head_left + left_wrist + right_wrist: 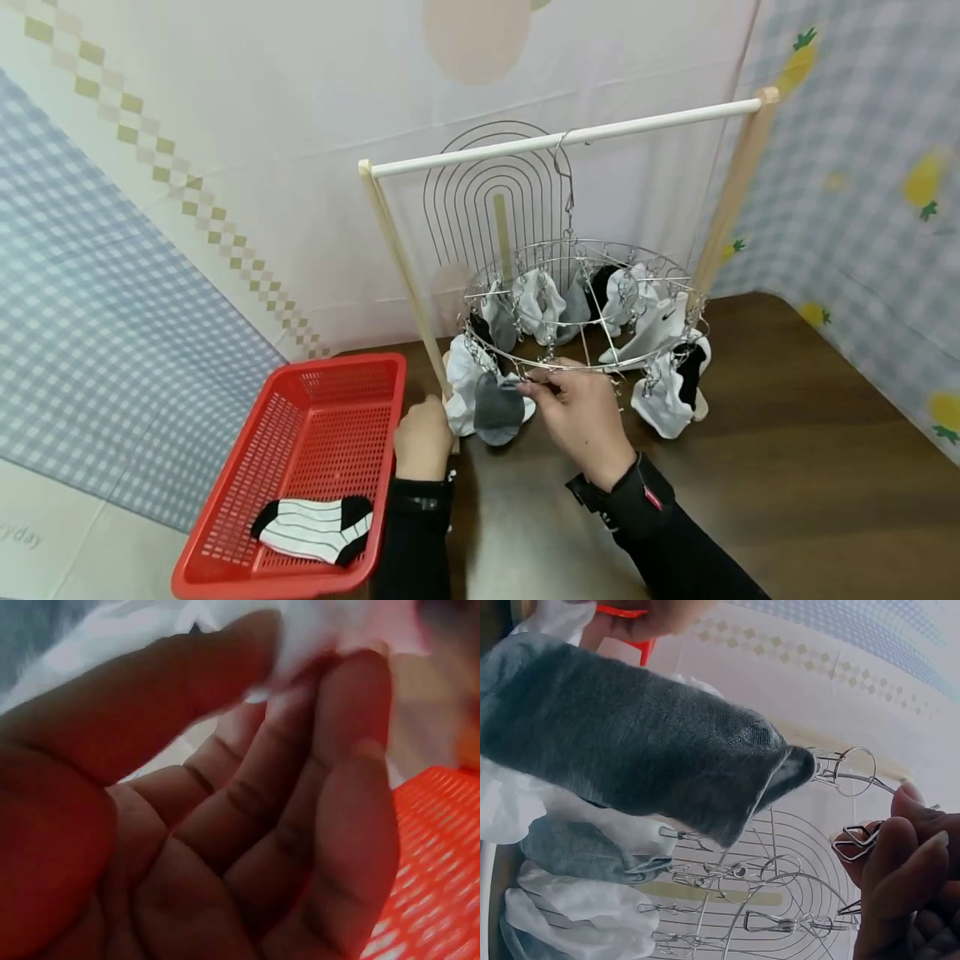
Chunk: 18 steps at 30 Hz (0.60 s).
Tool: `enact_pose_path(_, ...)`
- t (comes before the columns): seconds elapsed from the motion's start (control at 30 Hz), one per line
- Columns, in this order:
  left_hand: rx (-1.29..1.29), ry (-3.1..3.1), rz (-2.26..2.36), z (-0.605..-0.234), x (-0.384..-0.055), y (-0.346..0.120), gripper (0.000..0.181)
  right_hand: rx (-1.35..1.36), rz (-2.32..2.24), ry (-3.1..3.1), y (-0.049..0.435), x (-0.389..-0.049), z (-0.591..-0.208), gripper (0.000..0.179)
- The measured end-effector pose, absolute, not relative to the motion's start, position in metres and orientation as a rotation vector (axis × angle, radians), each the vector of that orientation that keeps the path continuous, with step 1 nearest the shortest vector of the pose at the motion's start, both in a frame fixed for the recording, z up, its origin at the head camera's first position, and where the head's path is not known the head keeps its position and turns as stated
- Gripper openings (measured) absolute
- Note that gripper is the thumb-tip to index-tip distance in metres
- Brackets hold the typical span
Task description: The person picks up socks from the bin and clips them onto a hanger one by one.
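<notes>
A round metal sock hanger (585, 367) hangs from a white bar, with several socks clipped round it. My right hand (588, 421) is at the front rim, its fingers pinching a wire clip (857, 841) that has no sock in it. Beside it a dark grey sock (630, 727) hangs from another clip by one corner of its cuff. My left hand (423, 437) is between the red basket and the stand's left post, and it pinches white sock fabric (322, 630) between thumb and fingertips. How much of that sock it holds is hidden.
A red basket (401, 400) stands at the left with a striped black-and-white sock (315, 527) in it. The stand's wooden posts (731, 196) rise on both sides of the hanger. White and black socks (671, 387) hang at the right rim.
</notes>
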<state>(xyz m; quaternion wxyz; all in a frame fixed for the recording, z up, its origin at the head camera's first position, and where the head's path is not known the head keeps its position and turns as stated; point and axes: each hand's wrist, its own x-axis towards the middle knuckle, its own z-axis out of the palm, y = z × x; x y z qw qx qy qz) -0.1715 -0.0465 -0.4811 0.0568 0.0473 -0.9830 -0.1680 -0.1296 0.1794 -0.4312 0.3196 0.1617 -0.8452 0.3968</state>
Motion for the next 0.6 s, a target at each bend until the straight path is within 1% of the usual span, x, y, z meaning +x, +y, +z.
enact_pose_path(0.1, 0.045, -2.852, -0.511, -0.467, -0.154, -0.045, 0.024, 0.422, 1.052, -2.24, 0.179, -0.127, -0.432, 0.011)
enact_pose_path(0.23, -0.125, -2.606, -0.563, -0.425, -0.13, -0.047, 0.013, 0.408, 1.053, -2.23, 0.18, -0.127, -0.428, 0.011)
enact_pose_path(0.33, -0.26, -2.474, -0.609, -0.396, -0.108, -0.052, 0.017, 0.406, 1.075, -2.239, 0.18, -0.126, -0.425, 0.01)
enact_pose_path(0.4, -0.402, -2.441, -0.628, -0.382, -0.094, -0.055, 0.021, 0.398, 1.107, -2.255, 0.18, -0.124, -0.424, 0.009)
enact_pose_path(0.5, -0.714, -2.428, -0.69, -0.369, -0.078, -0.055, 0.031, 0.39, 1.171, -2.267, 0.18, -0.121, -0.422, 0.008)
enact_pose_path(0.6, -0.991, -2.438, -0.754, -0.365, -0.074, -0.047, 0.035, 0.378, 1.235, -2.267, 0.181, -0.118, -0.421, 0.006)
